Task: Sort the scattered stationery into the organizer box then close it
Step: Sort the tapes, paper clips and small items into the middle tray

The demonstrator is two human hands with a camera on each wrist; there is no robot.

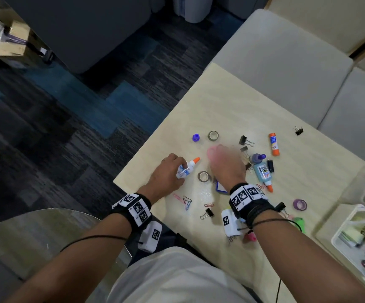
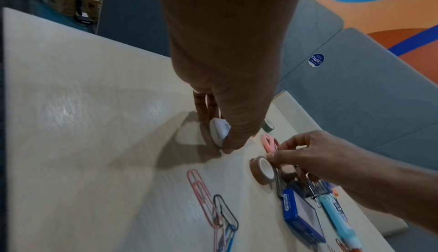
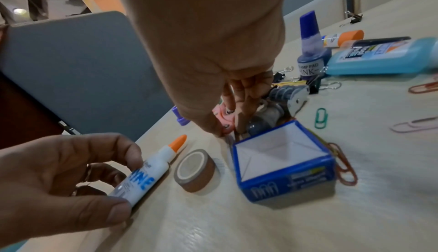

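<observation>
On the pale table my left hand grips a white glue bottle with an orange tip, lying low over the tabletop; the same bottle shows in the right wrist view. My right hand, blurred, reaches down onto pink scissors and its fingers and thumb pinch them near the handles. A brown tape roll and an open blue clip box lie just beside that hand. The white organizer box stands at the right edge, open, with items inside.
A light blue glue bottle, purple ink bottle, orange glue stick, grey tape roll, purple tape, binder clips and paper clips are scattered about. The table's left edge drops to carpet.
</observation>
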